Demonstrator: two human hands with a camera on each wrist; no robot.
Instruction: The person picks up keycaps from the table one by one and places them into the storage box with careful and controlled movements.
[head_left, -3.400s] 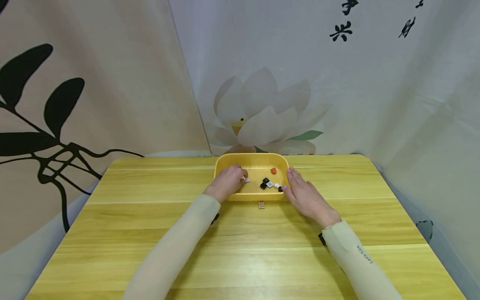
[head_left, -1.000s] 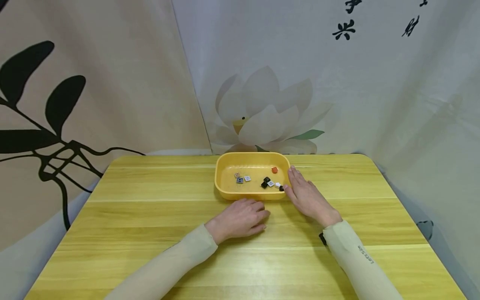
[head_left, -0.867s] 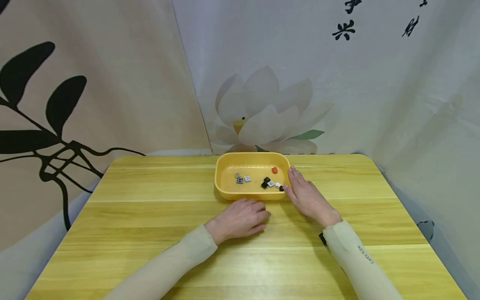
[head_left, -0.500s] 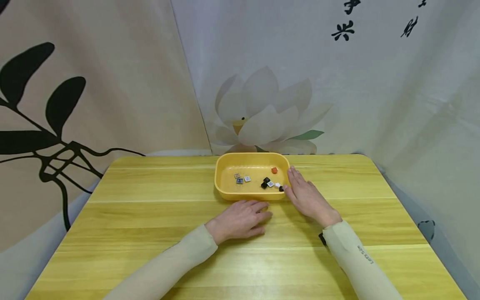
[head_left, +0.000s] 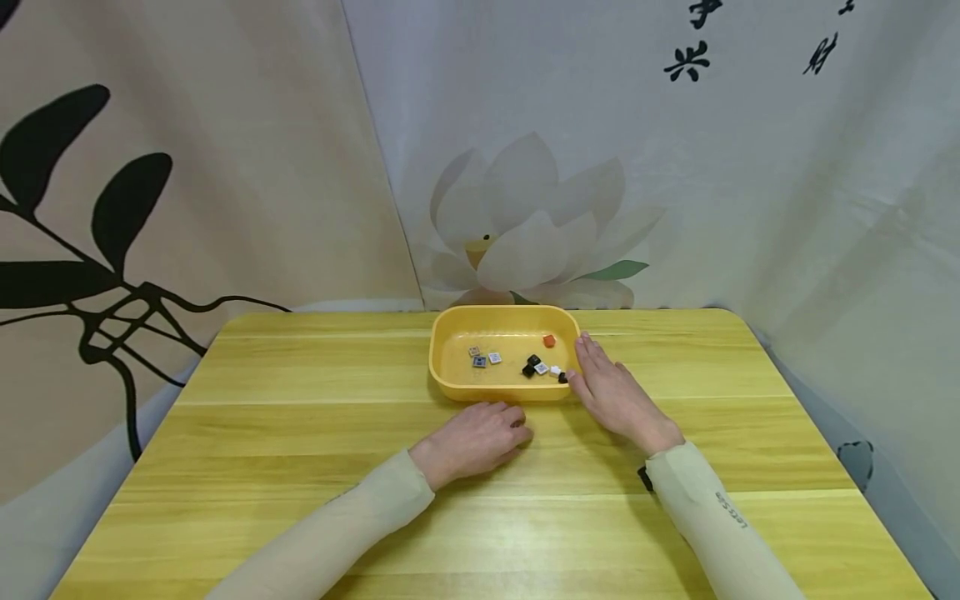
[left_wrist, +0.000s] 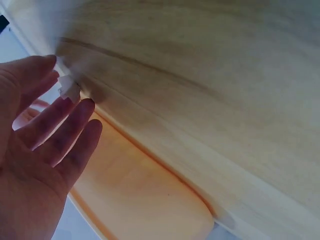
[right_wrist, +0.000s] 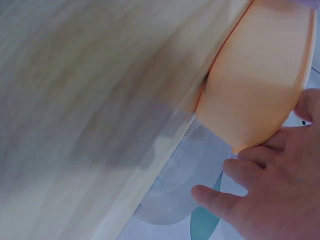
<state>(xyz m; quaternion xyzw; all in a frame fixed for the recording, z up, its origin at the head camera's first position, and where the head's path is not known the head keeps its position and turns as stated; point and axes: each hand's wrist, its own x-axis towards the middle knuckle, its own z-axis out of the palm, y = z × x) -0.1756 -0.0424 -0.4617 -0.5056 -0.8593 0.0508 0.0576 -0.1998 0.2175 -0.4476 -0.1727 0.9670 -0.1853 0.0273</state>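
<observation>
In the head view my left hand (head_left: 480, 442) is over the table just in front of the yellow tray (head_left: 504, 393). The left wrist view shows a small whitish piece (left_wrist: 69, 90) at its fingertips, close to the table; the fingers are loosely bent. Whether they pinch the piece is hard to make out, and in the head view the hand covers it. My right hand (head_left: 618, 396) rests with straight fingers against the tray's right end; in the right wrist view these fingers (right_wrist: 245, 172) touch the tray's edge.
Inside the tray lie small square pieces: a white one (head_left: 495, 357), a grey-blue one (head_left: 479, 362), an orange one (head_left: 549, 341) and a black one (head_left: 528, 371), among several others. The wooden table (head_left: 510, 542) ends at a printed curtain (head_left: 525, 100) behind the tray.
My left hand has come out of the tray to the table in front of it, covering the piece seen there earlier. Lately its spread fingers have drawn together. The right hand stays put.
</observation>
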